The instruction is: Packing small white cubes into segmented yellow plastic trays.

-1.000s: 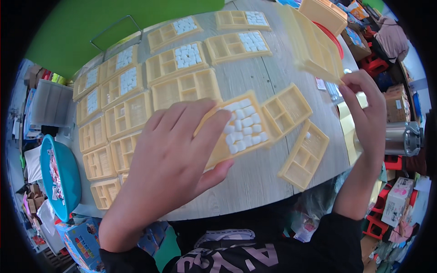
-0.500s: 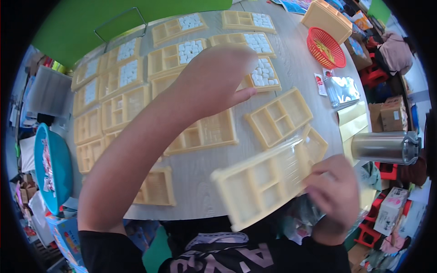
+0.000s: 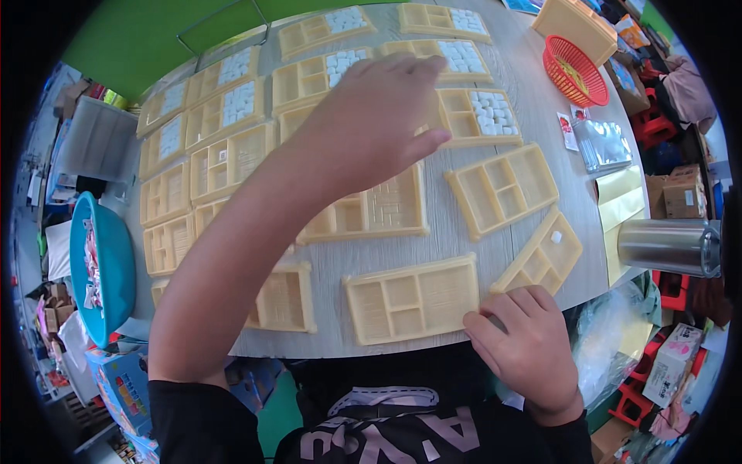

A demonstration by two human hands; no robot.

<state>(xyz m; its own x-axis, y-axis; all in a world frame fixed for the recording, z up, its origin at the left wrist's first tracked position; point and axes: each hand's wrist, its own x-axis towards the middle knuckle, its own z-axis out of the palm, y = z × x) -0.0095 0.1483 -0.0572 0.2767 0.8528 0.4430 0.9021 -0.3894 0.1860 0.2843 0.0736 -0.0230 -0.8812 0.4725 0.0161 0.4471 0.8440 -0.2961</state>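
Observation:
My left hand [image 3: 386, 116] reaches across the table above the rows of cream compartment trays, its thumb apart from the fingers, with nothing visible in it. Its fingers hang near a tray with small white pieces [image 3: 461, 56] in one section; part of the trays below is hidden by my forearm. My right hand [image 3: 533, 340] pinches the lower right corner of a cream tray [image 3: 448, 292] lying at the table's near edge. That tray's compartments look bare. Beside it lies a tilted tray [image 3: 541, 263] with one white piece in it, and another tray [image 3: 506, 189] sits farther back.
A red basket [image 3: 558, 68] with yellowish contents stands at the far right, near clear packets [image 3: 603, 145]. A metal cylinder [image 3: 668, 247] lies by yellow sheets [image 3: 618, 203] at the right edge. On the left is a teal basin [image 3: 116, 271] of wrapped items.
The tray in my right hand has come down from a tilted, raised position to lie on the table. My left hand stays over the far trays, and the whole view has shifted slightly.

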